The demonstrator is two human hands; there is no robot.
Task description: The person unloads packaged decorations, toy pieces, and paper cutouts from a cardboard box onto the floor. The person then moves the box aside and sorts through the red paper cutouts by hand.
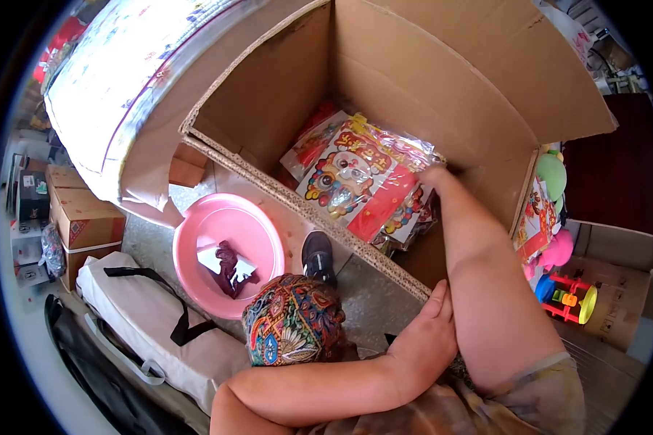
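Note:
Inside a large open cardboard box (428,65), my right hand (432,176) reaches to the edge of a pile of plastic-wrapped packets (352,174) in red, yellow and white. Its fingers are mostly hidden at the packets, so their grip cannot be made out. The top packet shows a colourful printed animal face. My left hand (429,330) rests by the near rim of the box, against my right forearm, with its fingers stretched out and nothing seen in it.
Left of the box stands a pink basin (189,254) holding a dark red item. A dark shoe (318,254) and rounded patterned cloth (294,322) are nearby. Bags (152,319) lie lower left; colourful toys (569,297) sit right, beside a carton (617,290).

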